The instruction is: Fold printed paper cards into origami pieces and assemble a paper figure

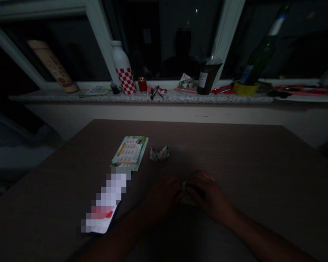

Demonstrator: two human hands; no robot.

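Note:
In the dim light, a small pale piece, seemingly folded paper [184, 186], shows between my two hands, just above the table. My left hand [167, 190] closes on its left side with bent fingers. From the right, my right hand [208, 193] pinches it between thumb and fingers. Most of the piece is covered by my fingers and shadow. Just beyond my left hand stands a folded paper shape [159, 154] with two upright points, touched by neither hand.
Left of my hands lie a stack of printed calendar cards [128, 152] and a phone [101, 226] with a lit screen. Behind the table [248, 156], a windowsill [164, 97] holds a checkered bottle [125, 76], a tumbler [53, 67], a dark cup [206, 80] and a green bottle [262, 51].

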